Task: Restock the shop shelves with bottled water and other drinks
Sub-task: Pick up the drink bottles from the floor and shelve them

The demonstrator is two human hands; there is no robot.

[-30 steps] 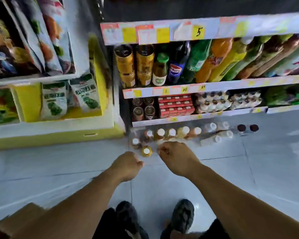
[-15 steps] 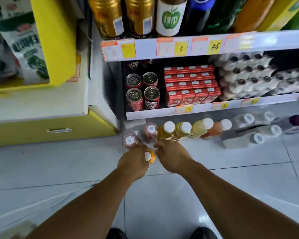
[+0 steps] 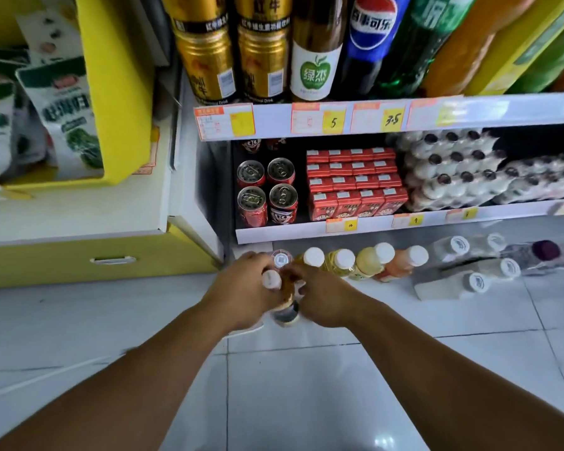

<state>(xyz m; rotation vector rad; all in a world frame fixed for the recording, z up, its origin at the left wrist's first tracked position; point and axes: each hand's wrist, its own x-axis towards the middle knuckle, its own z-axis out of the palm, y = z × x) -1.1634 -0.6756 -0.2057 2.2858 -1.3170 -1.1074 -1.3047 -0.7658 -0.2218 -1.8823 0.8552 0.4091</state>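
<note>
Both forearms bare; left hand (image 3: 241, 294), right hand (image 3: 326, 297) seemingly ungloved, no rings visible.
</note>
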